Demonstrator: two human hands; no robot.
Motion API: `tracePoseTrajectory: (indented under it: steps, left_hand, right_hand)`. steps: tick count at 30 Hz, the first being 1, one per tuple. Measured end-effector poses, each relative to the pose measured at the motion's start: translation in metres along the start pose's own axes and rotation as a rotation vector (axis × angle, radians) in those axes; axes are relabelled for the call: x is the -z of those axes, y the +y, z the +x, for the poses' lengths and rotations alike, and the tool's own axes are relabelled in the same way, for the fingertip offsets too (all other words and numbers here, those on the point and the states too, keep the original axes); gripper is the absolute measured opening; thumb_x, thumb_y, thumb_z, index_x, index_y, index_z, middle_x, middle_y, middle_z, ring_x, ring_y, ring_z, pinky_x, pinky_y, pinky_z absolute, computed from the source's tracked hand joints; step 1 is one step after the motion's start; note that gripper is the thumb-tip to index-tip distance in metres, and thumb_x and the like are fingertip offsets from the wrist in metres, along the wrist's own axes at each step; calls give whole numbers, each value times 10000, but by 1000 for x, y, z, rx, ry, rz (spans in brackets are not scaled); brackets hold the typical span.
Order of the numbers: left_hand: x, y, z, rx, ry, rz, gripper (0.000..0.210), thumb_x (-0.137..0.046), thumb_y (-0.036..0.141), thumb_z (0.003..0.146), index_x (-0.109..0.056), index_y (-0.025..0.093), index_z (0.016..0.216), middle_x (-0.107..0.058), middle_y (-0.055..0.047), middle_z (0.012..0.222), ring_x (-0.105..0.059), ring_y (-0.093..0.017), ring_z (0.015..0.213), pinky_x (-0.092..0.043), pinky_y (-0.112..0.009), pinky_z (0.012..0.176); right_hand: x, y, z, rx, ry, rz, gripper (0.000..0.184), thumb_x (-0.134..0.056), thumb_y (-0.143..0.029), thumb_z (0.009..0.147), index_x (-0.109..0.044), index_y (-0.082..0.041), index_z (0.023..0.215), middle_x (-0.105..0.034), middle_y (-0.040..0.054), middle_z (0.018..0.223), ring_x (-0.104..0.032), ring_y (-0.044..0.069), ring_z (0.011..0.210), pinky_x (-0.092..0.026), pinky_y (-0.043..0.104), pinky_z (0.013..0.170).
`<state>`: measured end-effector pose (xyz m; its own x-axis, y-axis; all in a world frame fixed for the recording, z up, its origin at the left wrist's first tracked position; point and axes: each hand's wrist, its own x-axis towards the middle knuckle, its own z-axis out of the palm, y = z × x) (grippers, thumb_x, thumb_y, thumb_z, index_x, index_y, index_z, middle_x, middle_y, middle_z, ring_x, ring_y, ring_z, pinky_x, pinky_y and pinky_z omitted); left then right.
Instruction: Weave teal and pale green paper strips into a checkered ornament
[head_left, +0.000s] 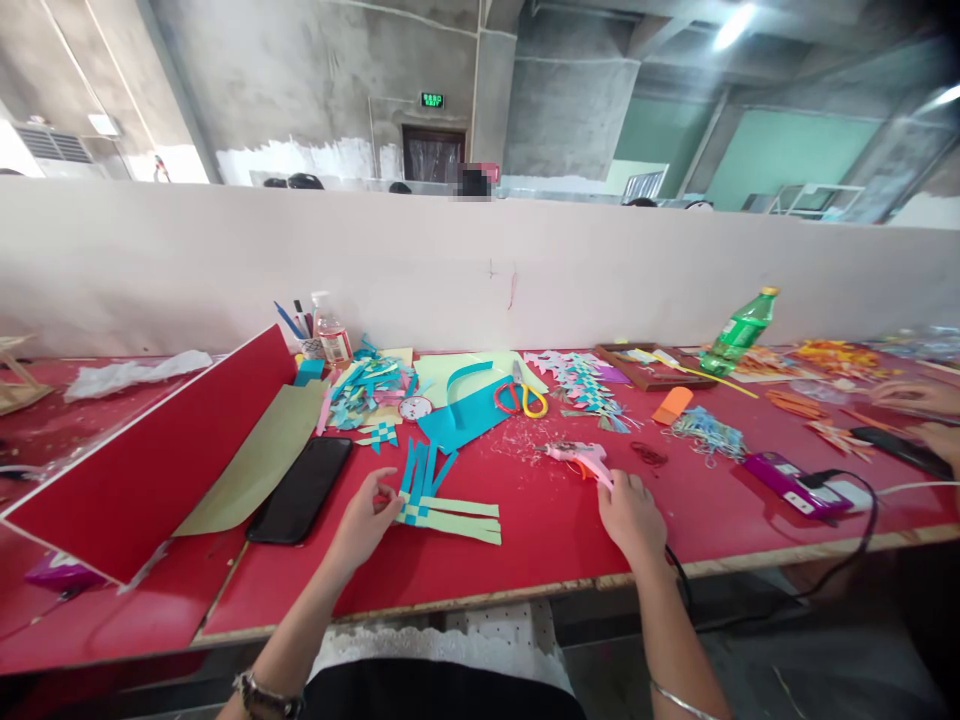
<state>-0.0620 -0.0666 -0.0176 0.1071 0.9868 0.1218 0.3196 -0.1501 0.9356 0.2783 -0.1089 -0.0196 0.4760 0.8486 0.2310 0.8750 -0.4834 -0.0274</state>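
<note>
1. Left hand [367, 515] sits with thumb and fingertips at the left edge of a small flat weave of blue and pale-green paper strips [415, 512]; whether they pinch it or only touch, I cannot tell.
2. That weave lies on the red tabletop [525, 570], its loose tails fanning up and right. I judge it feather-light, limp and easily creased (a draught might shift it), so I'd take hold at the checkered part, never by the tails.
3. Right hand [634, 515] is wrapped around the handle of a pale-pink plastic glue gun [581, 456], nozzle pointing left. I'd expect it to be rigid, light enough for one hand, and best gripped by that handle.
4. Farther back, a shallow brown rectangular tray [679, 381] holds small pale and yellow pieces, too small for me to name.
5. Near the pale partition [420, 270], a small patterned cup [313, 349] holds pens, beside a clear plastic bottle with a red-and-white label [332, 332]. Over right leans a green plastic bottle with a yellow cap [739, 335]; I can't judge either bottle's fill.
</note>
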Motion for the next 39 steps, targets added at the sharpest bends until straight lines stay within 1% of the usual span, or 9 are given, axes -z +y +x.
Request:
tracePoseTrajectory:
  steps: [9,13,15,18,26,28,30,33,39]
  left_hand:
    - [-3,5,-19,-91,-32,493,336,-419,301,756,-404,192,1074,-541,26,663,-548,-134,595,-414,-233,567]
    - [-2,10,-20,-146,-26,657,232,-322,263,810,-480,202,968,-598,-44,840,-581,-169,752,-416,-244,616]
    - [1,13,-20,-179,-20,663,245,-265,261,835,-501,198,856,-597,-58,861,-577,-173,763,-416,-250,624]
    - [6,14,-19,-207,-55,625,266,-245,282,847,-455,203,704,-567,-30,707,-549,-161,644,-407,-250,591]
    - [8,3,-20,-205,-200,518,241,-243,339,859,-426,216,762,-536,-29,737,-534,-173,687,-418,-280,642]
    - [8,1,-19,-204,-200,502,241,-244,345,861,-425,217,766,-533,-31,741,-532,-173,686,-421,-279,640]
    - [8,0,-19,-204,-201,494,246,-244,347,864,-422,217,756,-530,-29,729,-532,-171,673,-425,-275,637]
    - [9,1,-20,-208,-210,479,245,-252,344,868,-428,219,752,-537,-25,727,-540,-162,668,-434,-260,639]
    - [9,-3,-23,-257,-167,492,213,-297,302,864,-458,230,744,-565,-3,691,-568,-130,624,-455,-196,598]
  right_hand:
    - [5,5,4,-54,-62,75,244,-306,-287,860,-460,-160,1000,-546,103,995,-572,200,862,-405,254,578]
    - [6,13,10,-145,-105,128,302,-277,-317,862,-434,-154,1062,-586,115,955,-602,216,796,-421,282,588]
    - [6,18,16,-166,-80,127,326,-267,-317,863,-413,-146,1099,-589,126,966,-606,226,787,-424,297,592]
    - [5,26,29,-180,-48,109,336,-254,-300,868,-392,-137,1127,-568,138,1024,-606,218,789,-421,290,591]
    - [9,35,48,-162,-28,24,339,-332,-317,843,-520,-72,984,-543,184,967,-521,276,944,-398,323,704]
    - [16,26,52,-132,61,7,358,-334,-331,839,-528,-75,995,-523,194,991,-481,298,982,-385,351,730]
    - [25,11,60,1,121,84,308,-356,-288,832,-537,-104,1000,-536,163,980,-477,267,972,-368,342,769]
    - [35,-26,83,302,52,317,253,-356,-213,831,-559,-159,972,-576,91,962,-504,188,924,-356,280,801]
    - [27,-112,150,477,-51,399,237,-374,-201,841,-591,-210,937,-638,20,894,-566,138,813,-396,219,702]
